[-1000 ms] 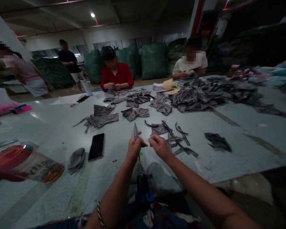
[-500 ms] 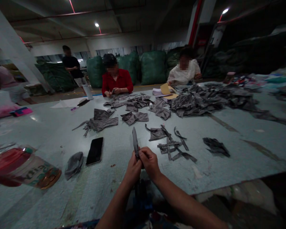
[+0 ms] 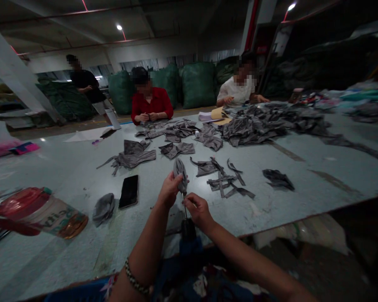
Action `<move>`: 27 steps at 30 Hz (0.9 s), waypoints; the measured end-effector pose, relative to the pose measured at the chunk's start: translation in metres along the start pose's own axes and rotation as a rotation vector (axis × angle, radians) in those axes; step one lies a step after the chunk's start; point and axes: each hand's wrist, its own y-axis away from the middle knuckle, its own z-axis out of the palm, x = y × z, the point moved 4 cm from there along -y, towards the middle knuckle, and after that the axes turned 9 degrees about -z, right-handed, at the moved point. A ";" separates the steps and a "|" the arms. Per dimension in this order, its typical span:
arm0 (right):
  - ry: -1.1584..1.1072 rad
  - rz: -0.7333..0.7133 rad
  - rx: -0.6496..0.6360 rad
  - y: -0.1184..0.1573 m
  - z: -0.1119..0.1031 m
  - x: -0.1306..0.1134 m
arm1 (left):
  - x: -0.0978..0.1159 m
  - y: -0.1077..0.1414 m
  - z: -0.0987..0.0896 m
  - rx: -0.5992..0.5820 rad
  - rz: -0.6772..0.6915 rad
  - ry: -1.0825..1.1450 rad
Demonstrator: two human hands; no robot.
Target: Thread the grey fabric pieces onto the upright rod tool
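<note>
My left hand (image 3: 171, 188) is closed around a bundled grey fabric piece (image 3: 180, 170), held up over the table at the top of a thin metal rod (image 3: 185, 207). The rod rises from a black holder (image 3: 188, 230) on a blue base (image 3: 190, 246) at the table's near edge. My right hand (image 3: 198, 211) is pinched beside the rod, just below the fabric; what its fingertips grip is too small to make out. Grey fabric strips (image 3: 225, 182) lie beyond my right hand. A crumpled grey piece (image 3: 103, 209) rests to the left, beside a black phone (image 3: 129, 191).
A red-lidded plastic jug (image 3: 39, 212) lies at the left. A large heap of grey fabric (image 3: 258, 126) covers the far right. Across the table sit a person in red (image 3: 153, 105) and a person in white (image 3: 239, 92). Green sacks (image 3: 198, 86) stand behind.
My hands, together before, have separated: the left has risen with the grey fabric, the right stays lower. The metal rod now shows between them. The view has shifted slightly.
</note>
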 end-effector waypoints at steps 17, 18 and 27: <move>-0.019 0.156 0.212 -0.019 -0.055 0.000 | 0.020 -0.017 0.008 0.146 0.171 0.176; -0.021 0.159 0.216 -0.022 -0.056 -0.001 | 0.021 -0.019 0.008 0.149 0.141 0.206; 0.074 0.116 0.143 -0.071 -0.049 0.005 | 0.027 -0.030 0.004 0.037 -0.111 0.251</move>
